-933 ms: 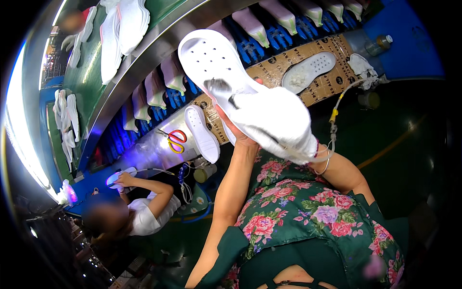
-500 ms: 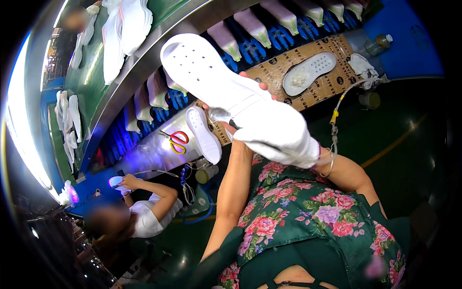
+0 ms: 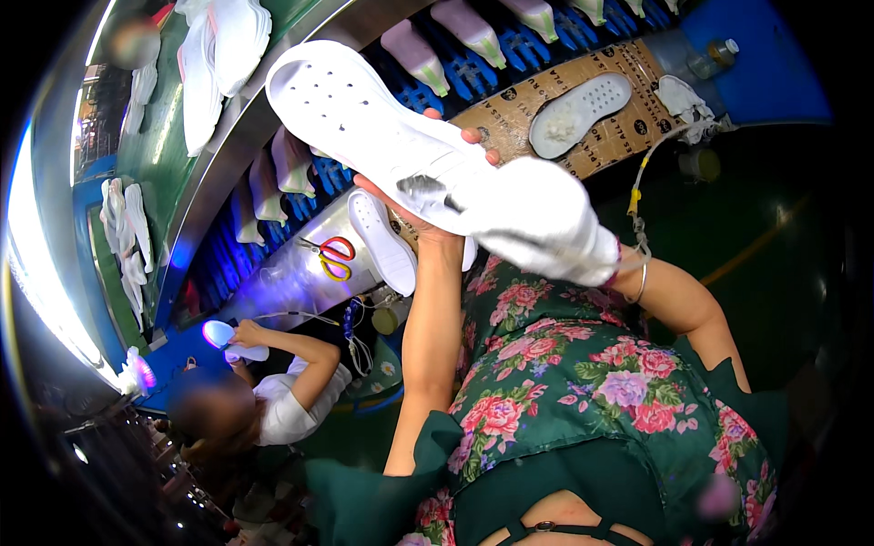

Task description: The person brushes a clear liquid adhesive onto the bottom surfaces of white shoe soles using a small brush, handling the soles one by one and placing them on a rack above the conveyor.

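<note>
Left hand: (image 3: pixel 396 205) gripping from below, thumb along the near edge and fingertips curled over the far edge.
White sole: (image 3: pixel 364 114) in the left hand, raised in front of the body and above the ledge; perforated inner face up, its broad end toward the upper left.
Right hand: (image 3: pixel 551 214) wrapped in a white covering, over the other end of the sole; the fingers are hidden, so whether they close on anything cannot be told.
Dark-tipped item: (image 3: pixel 423 189) at the covered hand's front, against the sole's inner face; blurred, possibly a brush or similar tool.
Step in hand: judged to be surface work on the sole's inside, the left hand supporting while the right works.
Next move: a further pass would call for a firm hold on the rim, a slight turn of the sole and light, even contact along the raised edge.
Cardboard: (image 3: pixel 512 121) beyond the hands, bearing a second sole (image 3: pixel 596 98) with pale shreds on it.
Metal ledge: (image 3: pixel 278 268) left of the forearm, with a third sole (image 3: pixel 387 246) and red-and-yellow scissors (image 3: pixel 335 258) near it.
Shoe lasts: (image 3: pixel 414 55) pinkish, in a row on blue holders behind.
Co-worker: (image 3: pixel 246 337) at lower left, holding a sole in violet light.
</note>
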The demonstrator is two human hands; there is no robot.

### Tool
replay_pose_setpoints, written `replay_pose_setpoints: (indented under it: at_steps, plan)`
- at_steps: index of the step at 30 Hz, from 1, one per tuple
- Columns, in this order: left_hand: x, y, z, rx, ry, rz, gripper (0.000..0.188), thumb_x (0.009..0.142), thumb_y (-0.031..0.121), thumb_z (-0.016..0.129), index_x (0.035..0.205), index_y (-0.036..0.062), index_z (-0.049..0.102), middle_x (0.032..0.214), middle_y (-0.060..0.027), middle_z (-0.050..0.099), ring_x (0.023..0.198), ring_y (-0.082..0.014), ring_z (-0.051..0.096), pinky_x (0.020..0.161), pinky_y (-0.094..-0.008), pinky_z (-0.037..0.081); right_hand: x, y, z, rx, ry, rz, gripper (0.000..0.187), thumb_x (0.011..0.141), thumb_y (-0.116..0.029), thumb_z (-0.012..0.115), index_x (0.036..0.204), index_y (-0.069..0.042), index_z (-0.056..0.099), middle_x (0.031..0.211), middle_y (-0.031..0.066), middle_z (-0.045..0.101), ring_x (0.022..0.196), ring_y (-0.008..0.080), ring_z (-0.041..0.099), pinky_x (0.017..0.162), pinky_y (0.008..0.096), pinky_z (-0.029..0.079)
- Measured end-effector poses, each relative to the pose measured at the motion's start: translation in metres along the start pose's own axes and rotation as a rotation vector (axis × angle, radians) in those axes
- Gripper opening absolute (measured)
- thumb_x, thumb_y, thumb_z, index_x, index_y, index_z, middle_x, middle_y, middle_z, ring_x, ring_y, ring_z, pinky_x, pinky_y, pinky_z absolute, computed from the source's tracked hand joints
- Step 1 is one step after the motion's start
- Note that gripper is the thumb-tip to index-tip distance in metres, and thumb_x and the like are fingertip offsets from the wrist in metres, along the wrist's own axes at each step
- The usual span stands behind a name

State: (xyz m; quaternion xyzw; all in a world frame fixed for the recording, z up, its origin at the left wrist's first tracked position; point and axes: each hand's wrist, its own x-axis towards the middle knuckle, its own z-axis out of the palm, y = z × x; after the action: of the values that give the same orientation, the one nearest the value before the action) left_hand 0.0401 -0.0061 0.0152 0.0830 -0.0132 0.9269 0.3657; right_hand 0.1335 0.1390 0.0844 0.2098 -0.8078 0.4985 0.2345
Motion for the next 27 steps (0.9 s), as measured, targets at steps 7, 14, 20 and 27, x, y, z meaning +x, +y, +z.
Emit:
replay_pose_setpoints:
  at_steps: [7, 14, 20, 27]
  plan:
    - [-0.001, 0.008, 0.005, 0.021, 0.032, -0.06, 0.124, 0.06, 0.084, 0.074, 0.149, 0.0073, 0.035, 0.129, -0.0266, 0.05, 0.109, -0.0448, 0.052, 0.085, -0.0558, 0.05, 0.003, 0.004, -0.008, 0.192, -0.069, 0.133, 0.026, 0.079, -0.012, 0.08, 0.105, -0.015, 0.078, 0.102, 0.0075, 0.076, 0.094, 0.0243, 0.072, 0.081, 0.0359, 0.055]
    - [0.001, 0.035, -0.013, 0.135, -0.031, -0.245, 0.113, 0.065, 0.083, 0.07, 0.142, 0.0058, 0.038, 0.121, -0.0177, 0.049, 0.094, -0.0374, 0.05, 0.079, -0.0474, 0.045, -0.008, -0.003, 0.002, 0.195, -0.177, -0.095, 0.024, 0.08, -0.013, 0.079, 0.104, -0.017, 0.078, 0.102, 0.0024, 0.075, 0.089, 0.021, 0.07, 0.077, 0.035, 0.055]
    - [0.02, 0.039, 0.011, 0.169, -0.153, -0.295, 0.115, 0.069, 0.087, 0.061, 0.146, 0.004, 0.039, 0.125, -0.021, 0.049, 0.086, -0.0373, 0.052, 0.07, -0.0436, 0.043, -0.015, -0.004, 0.004, -0.044, -0.179, -0.112, 0.023, 0.08, -0.012, 0.079, 0.103, -0.018, 0.078, 0.101, 0.0043, 0.075, 0.09, 0.0206, 0.071, 0.077, 0.0343, 0.055]
    - [0.025, 0.048, 0.009, 0.311, -0.194, -0.4, 0.11, 0.071, 0.084, 0.061, 0.147, 0.0071, 0.043, 0.125, -0.0229, 0.051, 0.084, -0.0344, 0.054, 0.066, -0.04, 0.044, 0.008, -0.01, -0.013, 0.132, -0.084, 0.09, 0.017, 0.079, -0.008, 0.078, 0.096, -0.014, 0.079, 0.099, 0.0061, 0.076, 0.08, 0.0224, 0.07, 0.072, 0.0346, 0.055]
